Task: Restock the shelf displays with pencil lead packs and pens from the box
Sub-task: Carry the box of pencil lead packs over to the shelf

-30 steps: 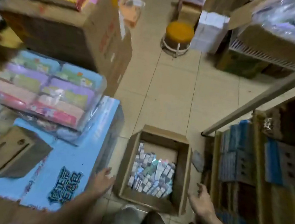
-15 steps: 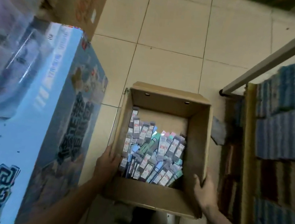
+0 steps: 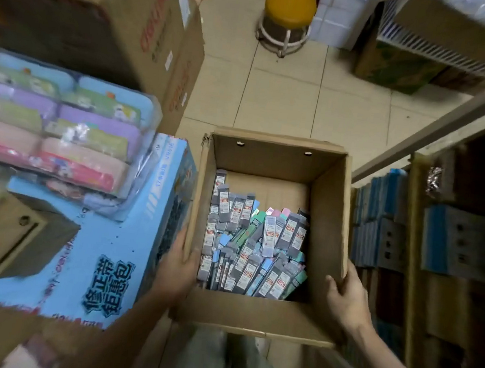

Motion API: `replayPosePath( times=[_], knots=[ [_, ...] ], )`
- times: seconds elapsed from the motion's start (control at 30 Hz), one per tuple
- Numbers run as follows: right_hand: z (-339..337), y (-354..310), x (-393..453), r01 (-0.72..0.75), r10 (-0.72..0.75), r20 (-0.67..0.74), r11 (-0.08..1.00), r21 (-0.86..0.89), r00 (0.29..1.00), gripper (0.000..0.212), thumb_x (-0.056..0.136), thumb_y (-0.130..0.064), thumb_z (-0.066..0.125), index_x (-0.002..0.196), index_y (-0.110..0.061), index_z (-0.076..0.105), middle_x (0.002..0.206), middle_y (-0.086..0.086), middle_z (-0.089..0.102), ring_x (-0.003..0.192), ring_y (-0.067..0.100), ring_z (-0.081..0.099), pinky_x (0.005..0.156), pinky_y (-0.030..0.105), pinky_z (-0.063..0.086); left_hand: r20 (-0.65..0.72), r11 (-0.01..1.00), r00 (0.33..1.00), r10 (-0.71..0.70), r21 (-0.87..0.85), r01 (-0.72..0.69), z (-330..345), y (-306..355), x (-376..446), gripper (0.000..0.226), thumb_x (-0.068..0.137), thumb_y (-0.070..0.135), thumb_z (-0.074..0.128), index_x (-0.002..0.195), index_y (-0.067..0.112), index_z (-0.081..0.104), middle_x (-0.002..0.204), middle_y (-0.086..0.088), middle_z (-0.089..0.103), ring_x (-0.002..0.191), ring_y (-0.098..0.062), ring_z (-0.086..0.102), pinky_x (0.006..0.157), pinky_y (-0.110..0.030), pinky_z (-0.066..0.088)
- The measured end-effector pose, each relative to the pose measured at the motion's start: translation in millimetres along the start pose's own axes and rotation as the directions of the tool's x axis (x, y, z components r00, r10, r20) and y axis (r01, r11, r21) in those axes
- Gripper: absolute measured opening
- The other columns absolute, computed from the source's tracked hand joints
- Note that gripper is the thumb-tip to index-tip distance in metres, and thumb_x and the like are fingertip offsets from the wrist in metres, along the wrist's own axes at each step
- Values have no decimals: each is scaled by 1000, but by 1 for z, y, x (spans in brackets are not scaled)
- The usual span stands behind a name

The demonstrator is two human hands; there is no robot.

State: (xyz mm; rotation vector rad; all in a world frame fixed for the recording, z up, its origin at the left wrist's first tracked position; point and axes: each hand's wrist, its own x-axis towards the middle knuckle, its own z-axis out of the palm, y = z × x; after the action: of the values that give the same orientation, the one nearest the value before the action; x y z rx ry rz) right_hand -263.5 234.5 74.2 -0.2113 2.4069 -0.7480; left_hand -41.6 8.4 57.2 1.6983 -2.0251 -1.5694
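An open cardboard box (image 3: 256, 317) is held in front of me, above the floor. Inside lies a heap of pencil lead packs (image 3: 254, 245), grey and clear cases with white labels, some blue, green and pink. My left hand (image 3: 176, 267) grips the box's left wall near the front corner, fingers over the rim. My right hand (image 3: 346, 298) clasps the right wall from outside. The shelf display (image 3: 440, 236) stands to the right with blue and grey boxes stacked in it.
A blue printed carton (image 3: 99, 258) sits close on the left with shrink-wrapped pencil cases (image 3: 57, 126) and a small brown box (image 3: 8, 236) on it. Large brown cartons (image 3: 103, 16) rise behind. A yellow-topped stool (image 3: 289, 10) stands on the tiled floor ahead.
Both hands reached down to the box on the floor, took hold of its sides and lifted it. The box is now nearer and larger in view.
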Motion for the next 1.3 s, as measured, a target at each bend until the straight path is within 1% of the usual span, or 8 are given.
replayPosePath(
  times=[0.17, 0.27, 0.33, 0.53, 0.7, 0.9, 1.13, 1.3],
  knots=[
    [-95, -83, -69, 42, -40, -78, 999, 22, 996, 44, 95, -11, 59, 137, -12, 49, 122, 9, 65, 115, 29, 60, 100, 35, 44, 18, 993, 996, 84, -83, -82, -86, 113, -66, 56, 99, 22, 53, 149, 30, 31, 108, 33, 43, 72, 40, 41, 56, 11, 31],
    [-135, -122, -99, 101, -98, -102, 995, 25, 990, 40, 96, -16, 58, 135, -15, 51, 122, 6, 66, 116, 27, 59, 101, 37, 44, 40, 987, 992, 118, -114, -113, -119, 160, -90, 58, 99, 25, 53, 150, 32, 28, 128, 23, 41, 87, 29, 48, 76, 3, 35],
    [-157, -141, -110, 132, -131, -72, 991, 18, 989, 43, 97, -21, 56, 140, -18, 47, 126, 3, 62, 118, 25, 57, 105, 41, 43, 33, 981, 991, 132, -144, -126, -135, 183, -101, 57, 100, 22, 51, 151, 29, 28, 134, 20, 38, 98, 22, 48, 77, 6, 32],
    [-194, -185, -102, 233, -232, -27, 971, 46, 972, 43, 98, -24, 54, 141, -20, 47, 120, -10, 57, 111, 9, 52, 95, 26, 35, -10, 970, 983, 185, -157, -185, -159, 235, -104, 55, 101, 17, 48, 152, 24, 29, 132, 14, 44, 120, 2, 38, 98, -10, 26],
    [-213, -225, -44, 251, -250, -18, 963, 95, 968, 42, 98, -23, 54, 140, -21, 49, 123, -6, 61, 116, 16, 56, 95, 29, 40, -6, 968, 981, 194, -159, -192, -152, 274, -71, 56, 102, 18, 46, 153, 22, 25, 149, 5, 38, 137, -13, 35, 115, -30, 26],
    [-244, -289, 53, 258, -260, 17, 964, 64, 966, 46, 98, -24, 55, 143, -18, 46, 132, 0, 59, 125, 21, 53, 106, 36, 40, -54, 972, 992, 111, -203, -120, -132, 343, -2, 52, 102, 18, 44, 152, 21, 26, 151, 2, 38, 140, -18, 33, 118, -37, 25],
    [-283, -397, 162, 314, -315, 33, 949, 30, 949, 39, 99, -23, 54, 136, -13, 52, 113, 9, 67, 97, 25, 62, 83, 33, 48, -152, 960, 974, 170, -197, -199, -137, 441, 94, 50, 102, 25, 44, 150, 24, 30, 141, 16, 39, 134, -8, 35, 109, -22, 23],
    [-288, -477, 241, 375, -378, 28, 924, 73, 925, 29, 99, -17, 53, 128, -21, 56, 99, -4, 66, 91, 17, 62, 78, 27, 43, -174, 957, 965, 197, -178, -227, -151, 500, 186, 51, 102, 30, 43, 151, 26, 29, 134, 15, 43, 122, -6, 40, 105, -26, 28]
  ],
)
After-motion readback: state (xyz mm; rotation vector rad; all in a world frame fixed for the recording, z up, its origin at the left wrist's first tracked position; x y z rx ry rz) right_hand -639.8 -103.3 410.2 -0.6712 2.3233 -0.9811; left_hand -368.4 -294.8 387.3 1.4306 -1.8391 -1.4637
